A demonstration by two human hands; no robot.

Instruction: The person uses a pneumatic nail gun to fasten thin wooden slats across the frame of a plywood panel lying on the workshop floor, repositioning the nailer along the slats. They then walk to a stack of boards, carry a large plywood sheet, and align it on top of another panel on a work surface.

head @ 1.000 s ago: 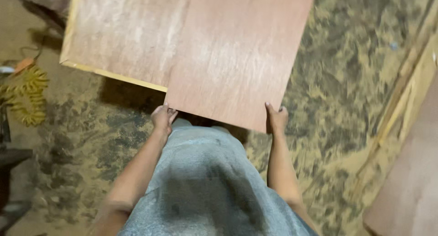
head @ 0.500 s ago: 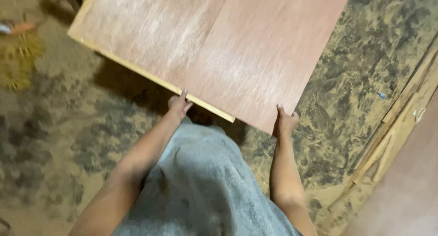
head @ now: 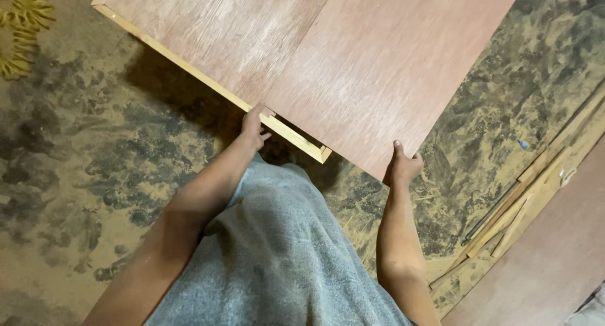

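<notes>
A: The reddish-brown plywood sheet [head: 391, 68] is sliding to the right since a moment ago, and the pale wooden frame edge [head: 296, 137] underneath is now showing between the hands.

B: Nearest, the left hand [head: 253, 125] is gripping the near edge by that frame strip, fingers curled over it. The right hand [head: 402, 165] is clamping the sheet's near corner, thumb lying on top.

A: And the sheet is resting on the second, paler plywood panel [head: 214, 36], overhanging it toward the person.

B: To do this well, I'd judge both hands should be pushing evenly, keeping the sheet flat so its edge is lining up with the frame rather than twisting.

A: Counting: two hands, two panels, one frame edge.

B: Farther off, a bundle of thin wooden battens [head: 535, 187] is lying on the sawdust-covered floor [head: 75, 175] at right, too overlapped to count, and one coiled yellow cord [head: 22, 23] is sitting far left.
</notes>
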